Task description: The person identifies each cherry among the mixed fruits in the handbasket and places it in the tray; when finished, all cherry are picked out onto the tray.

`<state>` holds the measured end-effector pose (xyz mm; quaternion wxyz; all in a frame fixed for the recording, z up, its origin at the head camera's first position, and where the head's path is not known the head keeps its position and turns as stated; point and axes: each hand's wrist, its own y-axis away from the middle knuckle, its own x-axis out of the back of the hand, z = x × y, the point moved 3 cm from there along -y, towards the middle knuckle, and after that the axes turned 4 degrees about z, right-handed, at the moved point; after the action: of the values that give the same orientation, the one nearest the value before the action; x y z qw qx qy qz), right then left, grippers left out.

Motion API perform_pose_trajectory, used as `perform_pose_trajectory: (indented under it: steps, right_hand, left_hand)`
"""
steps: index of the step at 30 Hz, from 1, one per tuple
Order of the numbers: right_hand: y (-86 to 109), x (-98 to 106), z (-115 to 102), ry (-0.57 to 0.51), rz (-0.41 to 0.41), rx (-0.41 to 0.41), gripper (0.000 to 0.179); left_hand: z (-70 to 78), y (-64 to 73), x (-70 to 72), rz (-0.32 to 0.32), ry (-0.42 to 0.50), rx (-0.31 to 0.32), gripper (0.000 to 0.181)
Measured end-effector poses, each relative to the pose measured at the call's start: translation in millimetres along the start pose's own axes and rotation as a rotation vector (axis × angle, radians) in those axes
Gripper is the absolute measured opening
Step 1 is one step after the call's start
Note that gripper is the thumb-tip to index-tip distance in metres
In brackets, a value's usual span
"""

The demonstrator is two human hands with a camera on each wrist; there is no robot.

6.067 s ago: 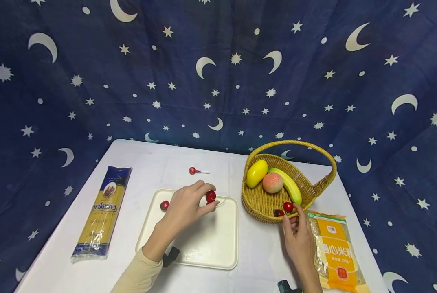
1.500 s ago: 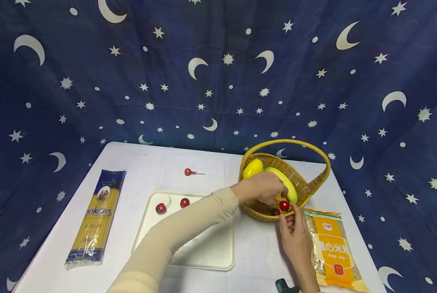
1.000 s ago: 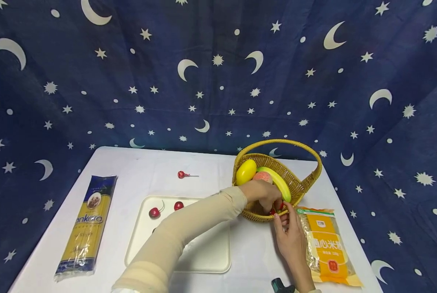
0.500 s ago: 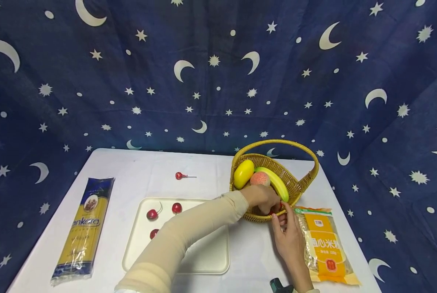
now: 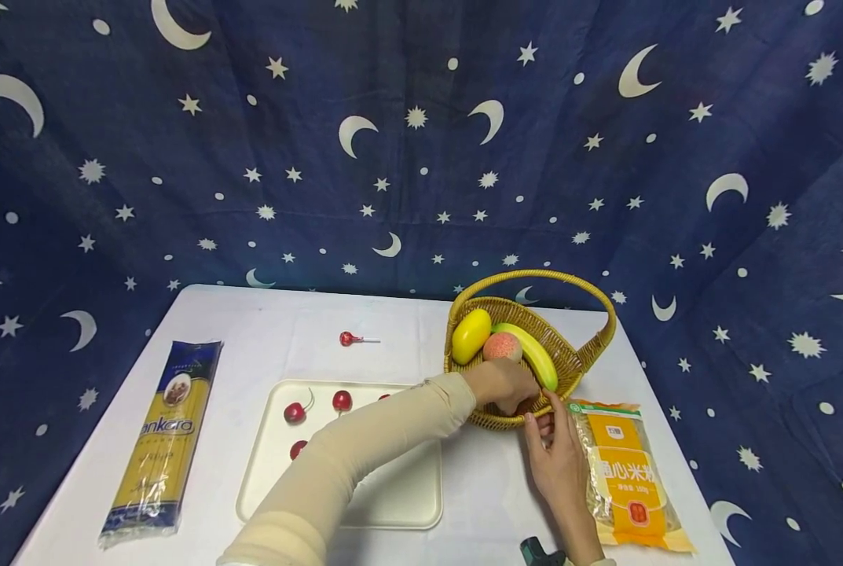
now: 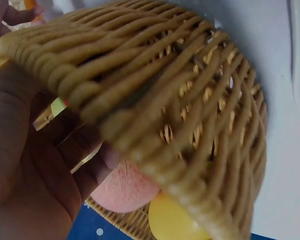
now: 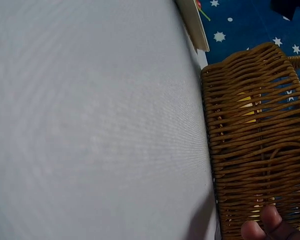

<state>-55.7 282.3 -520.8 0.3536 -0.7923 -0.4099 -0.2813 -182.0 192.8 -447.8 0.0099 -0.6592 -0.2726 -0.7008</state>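
My left hand [image 5: 503, 384] reaches down inside the wicker basket [image 5: 488, 418], at its near side. Its curled fingers lie behind the rim in the left wrist view, and what they touch is hidden. A little dark red shows between the hands, where cherries lay. My right hand [image 5: 561, 456] holds the basket's near rim, fingertips [image 7: 271, 216] against the outer weave. Within the basket are a yellow mango-like fruit [image 5: 471, 336], a peach [image 5: 502, 346] and a banana [image 5: 534, 354]. Several cherries [image 5: 295, 413] lie on the cream tray [image 5: 421, 503], partly covered by the left sleeve.
Left of the tray lies a blue and yellow pasta packet [image 5: 163, 444]. A red lollipop [image 5: 347, 339] lies behind the tray. Beside my right hand is an orange noodle packet [image 5: 629, 475]. The basket's tall handle [image 5: 534, 273] arches over the fruit.
My left hand has gone from above the tray, where it held a cherry, into the basket. More cherries show on the tray. The right hand stays at the basket rim; the view has shifted slightly.
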Motion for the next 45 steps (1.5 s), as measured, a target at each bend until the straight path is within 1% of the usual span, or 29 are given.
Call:
perform_pose_trajectory:
  steps: [5, 10, 14, 18, 23, 26, 29, 34, 41, 45]
  right_hand:
    - [-0.7, 0.6, -0.1, 0.007, -0.002, -0.011, 0.053]
    - [-0.9, 1.1, 1.2, 0.007, -0.008, -0.021, 0.053]
    - [-1.5, 0.6, 2.1, -0.002, -0.008, -0.011, 0.053]
    - [-1.6, 0.1, 2.3, -0.014, 0.003, 0.002, 0.053]
    - [0.1, -1.8, 1.8, -0.012, -0.009, -0.012, 0.052]
    - [0.2, -1.9, 0.6, -0.011, -0.017, -0.014, 0.053]
    - [-0.3, -1.0, -1.1, -0.014, -0.017, -0.006, 0.053]
    - [-0.3, -0.2, -3.5, -0.025, -0.017, 0.001, 0.053]
    - [-0.2, -1.6, -3.4, -0.018, -0.025, -0.016, 0.053]
    - [-0.6, -2.7, -3.1, -0.012, -0.029, -0.021, 0.053]
  left_hand:
    - [-10.6, 5.0, 5.3, 0.015, 0.065, 0.057, 0.011]
    - [-19.5, 8.5, 9.3, 0.047, 0.142, 0.071, 0.014]
    - [-25.6, 10.9, 14.2, 0.105, 0.166, 0.058, 0.013]
    - [-29.9, 13.7, 20.0, 0.179, 0.165, 0.035, 0.018]
    - [-35.3, 19.2, 24.0, 0.267, 0.182, 0.041, 0.024]
    - [-37.7, 24.8, 25.7, 0.314, 0.211, 0.040, 0.025]
    - [-38.7, 31.3, 27.8, 0.374, 0.224, 0.026, 0.026]
    - [-39.3, 44.6, 29.2, 0.473, 0.210, 0.021, 0.032]
    - [-36.5, 60.0, 24.5, 0.545, 0.242, 0.035, 0.035]
    - [-33.8, 68.8, 23.0, 0.609, 0.253, 0.035, 0.033]
